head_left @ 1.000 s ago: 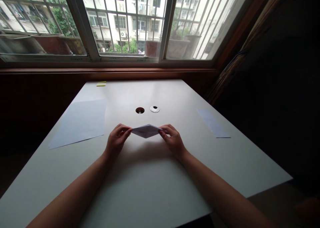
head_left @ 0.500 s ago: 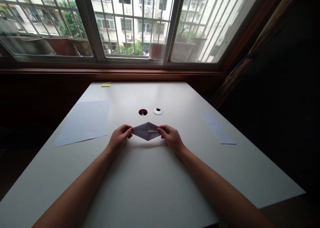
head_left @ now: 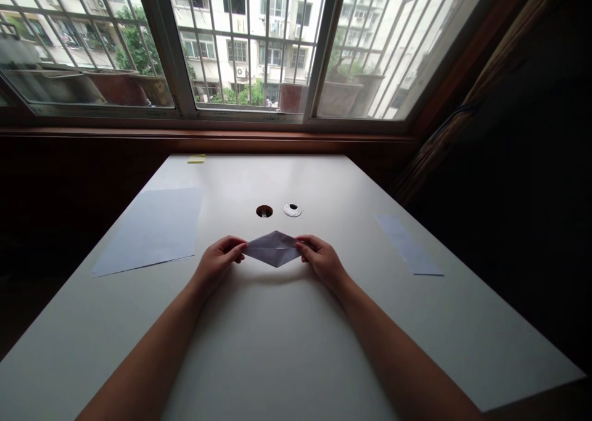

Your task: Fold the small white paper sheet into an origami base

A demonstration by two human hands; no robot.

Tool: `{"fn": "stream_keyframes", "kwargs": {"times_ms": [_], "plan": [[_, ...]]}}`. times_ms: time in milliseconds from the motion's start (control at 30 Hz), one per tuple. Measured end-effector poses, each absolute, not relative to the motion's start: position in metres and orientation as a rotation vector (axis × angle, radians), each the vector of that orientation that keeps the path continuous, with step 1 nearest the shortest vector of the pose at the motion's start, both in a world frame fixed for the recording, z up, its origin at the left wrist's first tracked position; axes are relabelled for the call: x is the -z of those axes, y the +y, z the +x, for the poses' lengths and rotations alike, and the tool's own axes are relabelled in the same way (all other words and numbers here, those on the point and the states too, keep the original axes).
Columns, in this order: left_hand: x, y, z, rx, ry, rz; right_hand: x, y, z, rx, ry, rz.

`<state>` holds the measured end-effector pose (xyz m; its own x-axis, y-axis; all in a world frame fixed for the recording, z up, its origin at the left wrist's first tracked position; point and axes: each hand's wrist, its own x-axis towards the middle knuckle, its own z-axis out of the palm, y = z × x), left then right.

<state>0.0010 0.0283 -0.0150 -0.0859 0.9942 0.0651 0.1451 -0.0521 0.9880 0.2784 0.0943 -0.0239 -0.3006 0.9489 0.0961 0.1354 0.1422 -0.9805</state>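
Observation:
A folded sheet of paper point(head_left: 276, 256), diamond-shaped with a crease or seam running across its middle, is held above the white table point(head_left: 282, 347). My left hand point(head_left: 221, 257) pinches its left corner between thumb and fingers. At the opposite corner, my right hand point(head_left: 322, 257) pinches it the same way. The paper looks grey against the window light and casts a soft shadow on the tabletop below.
On the left lies a large sheet of paper point(head_left: 152, 230), on the right a narrow paper strip point(head_left: 407, 245). Beyond my hands are a round hole point(head_left: 264, 211) and a cable grommet point(head_left: 292, 210). Yellow sticky notes point(head_left: 197, 159) lie near the far edge, below a barred window.
The light gap along the middle of the folded paper has narrowed to a thin line. Both hands keep their pinch on its corners. The whole view has shifted slightly.

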Motion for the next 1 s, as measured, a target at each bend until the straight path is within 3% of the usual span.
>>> {"fn": "stream_keyframes", "kwargs": {"times_ms": [800, 1000], "plan": [[0.015, 0.028, 0.003, -1.345, 1.176, 0.982, 0.023, 0.088, 0.282, -1.448, -1.612, -0.980], [0.022, 0.027, 0.010, -1.228, 1.173, 0.988, 0.019, 0.082, 0.279, -1.516, -1.600, -0.934]]}}
